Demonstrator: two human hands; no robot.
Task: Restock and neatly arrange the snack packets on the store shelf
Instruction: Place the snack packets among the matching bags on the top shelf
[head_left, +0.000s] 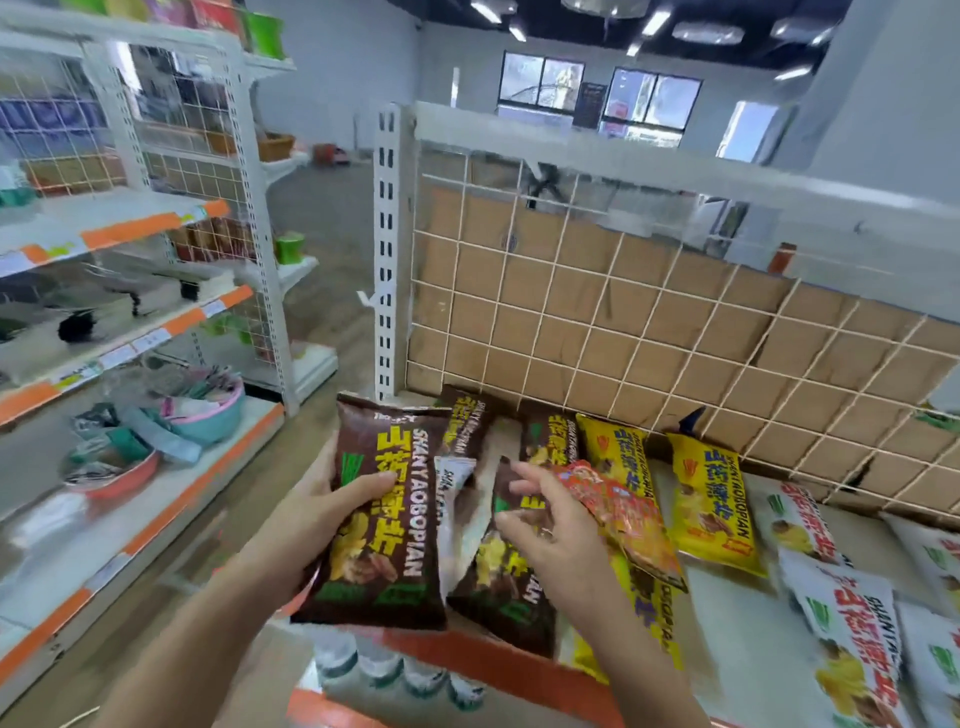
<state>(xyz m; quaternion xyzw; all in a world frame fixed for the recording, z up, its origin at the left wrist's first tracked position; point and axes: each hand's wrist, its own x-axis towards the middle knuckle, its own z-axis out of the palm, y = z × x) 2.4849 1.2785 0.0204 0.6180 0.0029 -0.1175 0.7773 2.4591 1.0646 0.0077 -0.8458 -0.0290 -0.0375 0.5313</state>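
My left hand (317, 519) grips a brown snack packet (384, 525) with yellow lettering, holding it upright above the shelf's front edge. My right hand (550, 519) hovers just right of it, fingers loosely curled over another brown packet (498, 587) lying on the shelf; whether it pinches that packet is unclear. A red packet (623, 514) lies against the back of that hand. More brown packets (545, 436) lean at the back. Yellow packets (711, 499) and white packets (852, 623) lie to the right on the white shelf (727, 613).
A wire grid back panel (623, 312) with cardboard behind it bounds the shelf. A slotted white upright (387, 249) stands at its left end. Across the aisle, a shelving unit (119, 322) holds bowls and household goods. Bottle caps (395, 670) show on the lower shelf.
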